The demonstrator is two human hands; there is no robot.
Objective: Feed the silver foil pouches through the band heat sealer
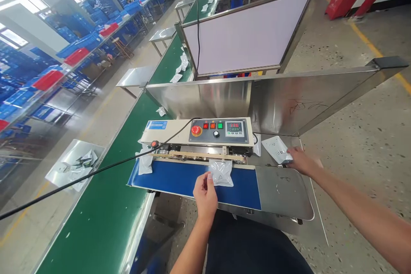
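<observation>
My left hand [205, 195] is closed, thumb and fingers pinched at the left edge of a white plastic pouch [222, 173]. That pouch lies on the blue belt [186, 180] of a band sealer [173, 132], its top edge at the sealing band. On the right, my right hand [303, 160] grips the lower right corner of another white pouch [274, 149], which lies on the metal surface; its fingertips are partly hidden. A third pouch [145, 163] hangs at the left end of the sealer.
A green conveyor [96, 218] runs along the left, with several pouches farther up. Across my view stretches a black cable [122, 163]. Behind the sealer stands a metal panel [205, 98]. Left of the conveyor, a metal tray [61, 171] holds loose pouches.
</observation>
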